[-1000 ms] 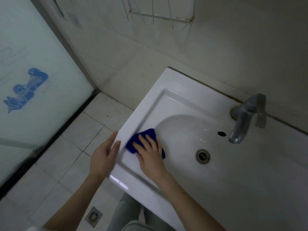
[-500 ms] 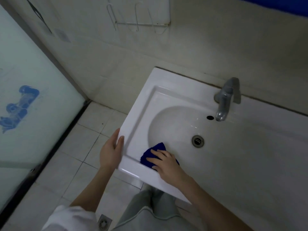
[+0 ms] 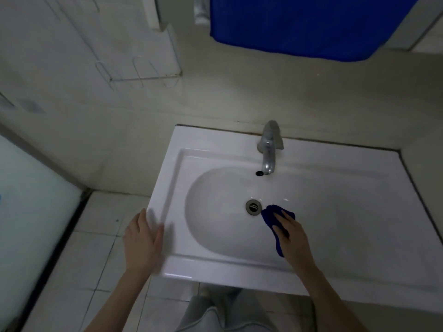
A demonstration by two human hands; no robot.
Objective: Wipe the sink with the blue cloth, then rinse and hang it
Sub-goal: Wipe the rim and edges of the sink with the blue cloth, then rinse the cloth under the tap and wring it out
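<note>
- A frosted glass door (image 3: 31, 212) fills the picture's edge at nine o'clock, with a dark frame along its foot.
- A pale tiled floor (image 3: 96, 248) lies between the door and the sink, toward eight o'clock.
- A thin wire rack (image 3: 141, 76) hangs on the wall at eleven o'clock.
- The left hand (image 3: 142, 240) rests on the front left corner of the sink, at eight o'clock of the basin. Its fingers lie straight and close together and hold nothing. Blur smears their outline.
- The white sink (image 3: 167, 188) sits against the back wall, with an oval basin sunk into a flat rectangular top.
- Grey trousers (image 3: 215, 312) show below the sink's front edge, at six o'clock of the picture.
- A round metal drain (image 3: 253, 207) sits in the middle of the basin.
- A small dark overflow hole (image 3: 259, 173) sits at twelve o'clock of the drain.
- A metal tap (image 3: 269, 149) stands on the back rim, with its spout over the overflow hole.
- The blue cloth (image 3: 269, 216) lies inside the basin, just beside the drain at four o'clock of it.
- The right hand (image 3: 293, 238) presses down on the cloth. Its fingers are straight and close together, laid flat on top.
- A large blue towel (image 3: 299, 25) hangs on the wall at one o'clock of the picture.
</note>
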